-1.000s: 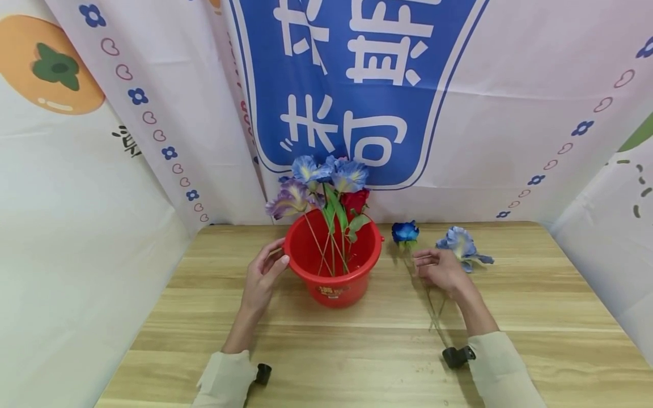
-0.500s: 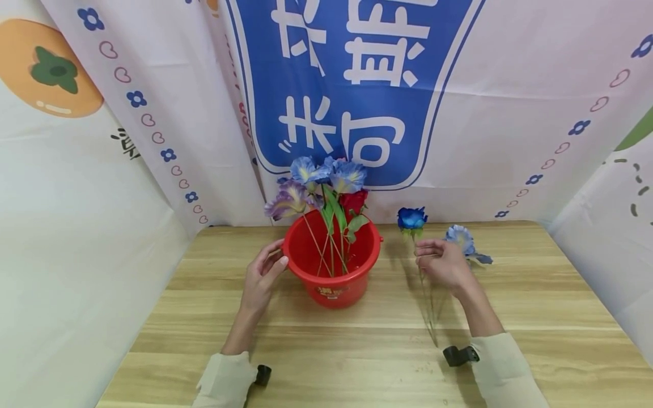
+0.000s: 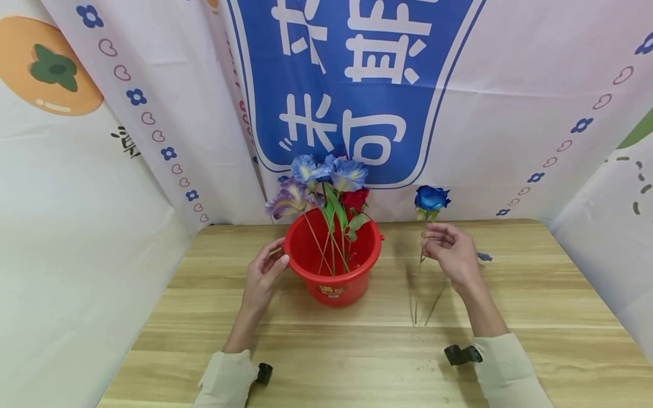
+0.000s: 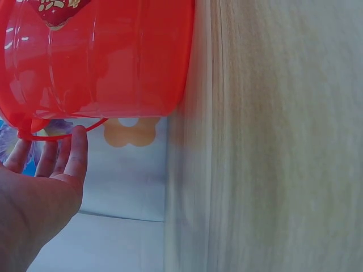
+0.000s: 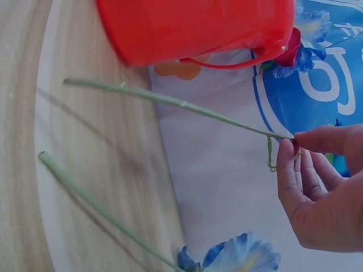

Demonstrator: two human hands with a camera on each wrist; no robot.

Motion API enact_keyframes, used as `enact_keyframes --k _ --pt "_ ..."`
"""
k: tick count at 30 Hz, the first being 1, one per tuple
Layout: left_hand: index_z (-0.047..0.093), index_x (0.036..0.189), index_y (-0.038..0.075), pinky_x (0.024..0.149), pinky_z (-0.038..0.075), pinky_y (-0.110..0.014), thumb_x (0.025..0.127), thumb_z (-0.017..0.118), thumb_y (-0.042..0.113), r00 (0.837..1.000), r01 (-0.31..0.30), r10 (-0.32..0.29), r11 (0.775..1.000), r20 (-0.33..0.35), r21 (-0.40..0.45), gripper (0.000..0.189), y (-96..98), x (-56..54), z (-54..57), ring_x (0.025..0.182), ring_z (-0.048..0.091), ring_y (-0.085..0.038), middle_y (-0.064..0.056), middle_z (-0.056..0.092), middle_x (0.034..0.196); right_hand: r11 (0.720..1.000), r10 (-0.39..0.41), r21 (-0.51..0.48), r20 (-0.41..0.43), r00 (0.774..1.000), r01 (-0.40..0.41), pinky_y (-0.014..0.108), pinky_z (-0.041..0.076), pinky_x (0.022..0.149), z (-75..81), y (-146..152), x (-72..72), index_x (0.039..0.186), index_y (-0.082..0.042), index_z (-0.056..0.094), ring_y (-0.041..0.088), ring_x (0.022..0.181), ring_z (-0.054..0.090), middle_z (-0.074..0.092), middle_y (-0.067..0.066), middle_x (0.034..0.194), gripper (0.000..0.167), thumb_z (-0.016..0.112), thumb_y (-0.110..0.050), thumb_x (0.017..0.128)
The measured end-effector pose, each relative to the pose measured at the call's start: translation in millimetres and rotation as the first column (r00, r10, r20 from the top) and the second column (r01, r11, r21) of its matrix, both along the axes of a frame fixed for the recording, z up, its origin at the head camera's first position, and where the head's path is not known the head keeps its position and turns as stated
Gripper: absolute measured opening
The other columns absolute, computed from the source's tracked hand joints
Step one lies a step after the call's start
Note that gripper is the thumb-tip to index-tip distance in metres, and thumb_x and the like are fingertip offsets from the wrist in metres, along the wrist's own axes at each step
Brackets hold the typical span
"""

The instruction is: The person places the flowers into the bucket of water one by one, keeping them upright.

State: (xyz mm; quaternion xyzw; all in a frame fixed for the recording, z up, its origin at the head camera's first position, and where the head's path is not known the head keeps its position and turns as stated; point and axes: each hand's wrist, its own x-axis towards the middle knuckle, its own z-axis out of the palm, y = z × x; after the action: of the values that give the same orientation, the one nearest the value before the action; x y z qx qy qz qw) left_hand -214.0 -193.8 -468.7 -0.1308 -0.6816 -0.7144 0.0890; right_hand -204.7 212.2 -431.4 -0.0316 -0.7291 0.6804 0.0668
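A red bucket [image 3: 339, 293] stands upright on the wooden table, holding several artificial flowers. At its left side my left hand [image 3: 261, 280] holds the rim, thumb toward me. The left wrist view shows those fingers [image 4: 78, 153] at the bucket's thin red handle [image 4: 54, 137]. Right of the bucket, my right hand [image 3: 453, 256] pinches the stem of a blue rose [image 3: 432, 199] below its bloom, between thumb and fingers. The green stem [image 5: 170, 101] slants down from the pinch, its cut end low over the table. A pale blue iris [image 5: 244, 253] lies behind that hand, mostly hidden in the head view.
In the bucket are blue irises [image 3: 349, 174], a purple iris [image 3: 288, 201] and a red rose [image 3: 355, 199], leaning toward the back. A printed cloth [image 3: 490, 141] hangs right behind the table [image 3: 357, 362]. Black wrist cameras [image 3: 461, 355] sit at both cuffs.
My right hand has lifted the blue rose off the table and moved it slightly right and back, its stem swinging more upright. The left hand stays at the bucket.
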Motion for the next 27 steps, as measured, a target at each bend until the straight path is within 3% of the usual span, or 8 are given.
enact_keyframes --k 13,18,23,27 --pt "0.055 0.148 -0.008 0.098 0.063 -0.023 0.104 0.062 0.000 1.000 0.005 -0.006 1.000 0.019 0.005 0.046 -0.3 0.9 -1.2 0.129 0.065 -0.021 -0.023 0.058 0.147 0.997 -0.019 -0.076 -0.030 0.999 0.016 0.021 0.066 0.082 19.4 -7 11.5 0.135 -0.001 0.061 0.003 0.093 0.073 0.072 -0.011 0.107 0.037 0.071 0.002 0.099" --pt "0.055 0.148 -0.008 0.098 0.063 -0.023 0.104 0.062 0.001 1.000 0.006 -0.006 1.000 0.023 0.007 0.045 0.3 0.9 -1.1 0.130 0.065 -0.023 -0.019 0.060 0.144 0.993 -0.014 -0.117 -0.052 0.999 0.008 0.022 0.066 0.082 25.3 -11 15.2 0.131 -0.004 0.063 0.004 0.092 0.073 0.072 -0.009 0.107 0.035 0.069 0.007 0.099" --pt "0.056 0.147 -0.008 0.098 0.063 -0.023 0.104 0.062 0.000 1.000 0.000 0.000 1.000 0.020 0.011 0.045 0.6 -0.2 0.2 0.127 0.066 -0.020 -0.012 0.062 0.140 0.987 -0.002 -0.160 -0.071 0.997 -0.010 0.022 0.066 0.082 27.0 -15 15.5 0.133 0.002 0.062 0.004 0.091 0.073 0.073 -0.008 0.106 0.037 0.070 0.009 0.097" --pt "0.056 0.147 -0.007 0.098 0.062 -0.022 0.104 0.062 0.000 1.000 -0.002 0.002 1.000 0.019 -0.004 0.045 0.2 -0.9 1.6 0.126 0.066 -0.016 -0.013 0.062 0.140 0.986 -0.006 -0.168 -0.080 0.997 -0.008 0.022 0.066 0.081 26.8 -15 15.1 0.128 -0.003 0.065 0.005 0.092 0.074 0.074 -0.008 0.105 0.034 0.070 0.008 0.097"
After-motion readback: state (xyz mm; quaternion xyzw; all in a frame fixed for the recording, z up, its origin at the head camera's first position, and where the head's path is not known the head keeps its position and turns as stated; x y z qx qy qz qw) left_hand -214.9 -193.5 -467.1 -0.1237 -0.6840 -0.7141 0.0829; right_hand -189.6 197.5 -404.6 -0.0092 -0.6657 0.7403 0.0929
